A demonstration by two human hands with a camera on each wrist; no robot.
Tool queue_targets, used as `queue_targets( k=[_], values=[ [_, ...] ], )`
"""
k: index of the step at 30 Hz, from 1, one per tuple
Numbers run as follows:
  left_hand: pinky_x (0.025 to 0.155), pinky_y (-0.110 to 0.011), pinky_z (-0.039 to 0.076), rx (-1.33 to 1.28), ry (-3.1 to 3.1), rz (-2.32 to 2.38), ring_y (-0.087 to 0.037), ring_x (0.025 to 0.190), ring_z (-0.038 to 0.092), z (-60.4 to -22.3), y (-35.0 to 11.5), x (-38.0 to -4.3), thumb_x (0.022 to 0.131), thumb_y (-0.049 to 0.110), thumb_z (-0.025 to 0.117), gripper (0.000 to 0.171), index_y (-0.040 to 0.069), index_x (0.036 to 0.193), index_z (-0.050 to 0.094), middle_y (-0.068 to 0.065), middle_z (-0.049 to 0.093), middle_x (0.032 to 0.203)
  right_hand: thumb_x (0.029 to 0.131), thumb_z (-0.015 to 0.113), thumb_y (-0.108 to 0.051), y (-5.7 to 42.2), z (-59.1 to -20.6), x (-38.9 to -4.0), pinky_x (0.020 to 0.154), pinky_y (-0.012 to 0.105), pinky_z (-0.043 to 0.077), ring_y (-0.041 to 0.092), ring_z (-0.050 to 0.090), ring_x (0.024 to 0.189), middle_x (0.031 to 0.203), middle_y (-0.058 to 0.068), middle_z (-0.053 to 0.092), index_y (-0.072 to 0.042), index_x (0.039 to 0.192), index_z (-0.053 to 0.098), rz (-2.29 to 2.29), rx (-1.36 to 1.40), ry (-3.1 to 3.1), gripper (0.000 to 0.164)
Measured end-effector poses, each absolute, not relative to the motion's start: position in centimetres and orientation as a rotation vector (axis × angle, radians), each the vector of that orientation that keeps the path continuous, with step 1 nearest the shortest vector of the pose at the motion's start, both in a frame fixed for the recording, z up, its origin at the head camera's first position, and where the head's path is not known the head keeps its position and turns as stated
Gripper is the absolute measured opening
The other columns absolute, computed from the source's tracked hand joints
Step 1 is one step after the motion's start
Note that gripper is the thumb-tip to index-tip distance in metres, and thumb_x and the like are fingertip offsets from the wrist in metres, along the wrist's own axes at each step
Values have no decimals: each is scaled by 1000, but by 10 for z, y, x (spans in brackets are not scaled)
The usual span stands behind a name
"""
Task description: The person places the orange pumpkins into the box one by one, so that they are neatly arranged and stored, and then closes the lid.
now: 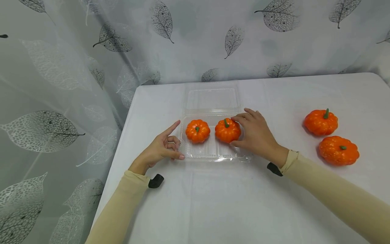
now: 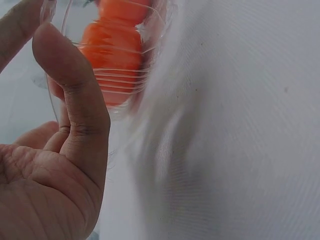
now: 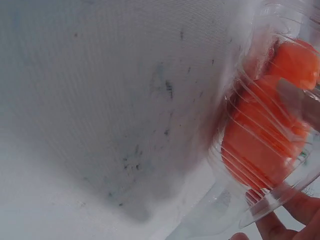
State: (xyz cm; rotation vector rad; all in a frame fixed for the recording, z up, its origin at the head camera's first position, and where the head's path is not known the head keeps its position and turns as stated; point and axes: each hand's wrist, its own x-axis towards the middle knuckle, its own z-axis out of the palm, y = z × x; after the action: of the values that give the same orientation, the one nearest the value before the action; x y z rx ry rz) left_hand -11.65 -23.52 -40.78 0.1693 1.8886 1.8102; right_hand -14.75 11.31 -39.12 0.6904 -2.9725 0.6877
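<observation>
A clear plastic clamshell container (image 1: 213,158) stands on the table with its lid (image 1: 211,98) folded back behind it. Inside, on the left, sits a small orange pumpkin (image 1: 197,131) with a green stem. My right hand (image 1: 257,134) holds another small pumpkin (image 1: 228,130) in the right half, thumb in front and fingers at its back right. My left hand (image 1: 163,145) grips the container's left rim between thumb (image 2: 70,75) and fingers, the index finger stretched along the side. Orange shows through the clear wall in both wrist views.
Two more orange pumpkins lie on the right of the white-covered table: a farther one (image 1: 321,122) and a nearer, speckled one (image 1: 339,150). A leaf-patterned curtain (image 1: 189,40) hangs behind the table and down its left side.
</observation>
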Motion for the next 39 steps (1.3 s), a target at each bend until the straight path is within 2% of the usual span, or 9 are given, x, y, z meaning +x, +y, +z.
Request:
queue_targets(
  k=[6,12,16,22,26,31,35,39],
  values=[
    [57,-30,53,172,1883,1818,-20,67,58,-408,-235,-116,72,-12,85,120,33,163,21,-11,49,88,71,91,-29,113,-390,-144,117,62,16,45,32,140,129,21,56,1,137,58,621,695,-2991,79],
    [57,-30,52,167,1875,1825,-19,67,58,-409,-235,-116,72,-12,85,120,36,162,22,-11,48,88,70,90,-33,114,-393,-143,117,60,18,45,32,139,131,22,55,1,138,56,648,714,-2967,84],
    [57,-30,52,173,1872,1829,-19,66,58,-408,-235,-116,72,-13,85,120,35,162,22,-12,48,87,69,90,-35,114,-394,-142,116,60,21,45,35,137,132,23,53,0,140,55,684,713,-2950,87],
    [57,-30,52,176,1878,1820,-19,67,57,-408,-234,-116,72,-13,85,120,36,162,21,-12,48,88,71,89,-32,114,-395,-142,111,60,30,44,40,131,129,22,53,0,139,54,735,682,-2911,83],
    [57,-30,52,177,1882,1815,-19,66,57,-408,-234,-116,72,-12,85,120,36,162,21,-12,49,88,71,90,-31,113,-396,-141,110,60,31,43,40,131,130,22,51,-1,140,54,780,670,-2917,84],
    [57,-30,52,167,1888,1811,-20,66,57,-408,-234,-116,72,-12,86,121,37,162,22,-11,49,88,71,91,-43,117,-394,-139,110,62,32,43,38,135,140,23,46,-4,143,52,833,644,-2959,91],
    [57,-30,52,165,1892,1808,-20,67,57,-408,-234,-116,72,-12,86,121,37,162,21,-11,48,88,74,86,-54,124,-389,-132,108,64,34,42,37,136,146,21,42,-8,144,52,901,624,-2954,90],
    [57,-30,52,165,1893,1808,-20,67,57,-408,-234,-116,72,-12,86,121,37,162,21,-11,49,88,78,84,-54,135,-382,-121,107,64,35,39,34,139,147,17,41,-11,145,52,969,608,-2921,85]
  ],
)
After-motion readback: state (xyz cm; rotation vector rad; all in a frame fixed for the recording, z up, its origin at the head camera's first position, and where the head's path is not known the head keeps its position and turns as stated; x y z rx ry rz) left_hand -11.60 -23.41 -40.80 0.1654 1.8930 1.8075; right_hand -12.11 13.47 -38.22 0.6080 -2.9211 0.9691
